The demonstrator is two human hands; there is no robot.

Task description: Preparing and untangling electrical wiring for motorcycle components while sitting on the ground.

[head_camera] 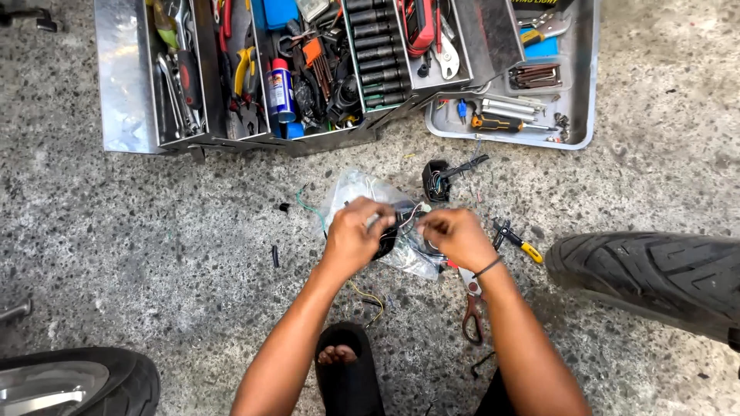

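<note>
My left hand [356, 233] and my right hand [456, 236] meet over a clear plastic bag [362, 189] that lies on the concrete floor. Both hands pinch a small black part with thin wires [406, 219] between them. The fingers hide most of that part. A black connector housing with coloured wires [439, 180] lies just beyond my right hand. Scissors with dark red handles [472, 308] rest under my right forearm.
An open metal toolbox [308, 69] full of sockets, pliers and a spray can stands ahead, with a tray of screwdrivers [574, 115] at its right. A motorcycle tyre [655, 273] lies at right, another wheel [77, 381] at bottom left. Small yellow-handled pliers [518, 240] lie nearby.
</note>
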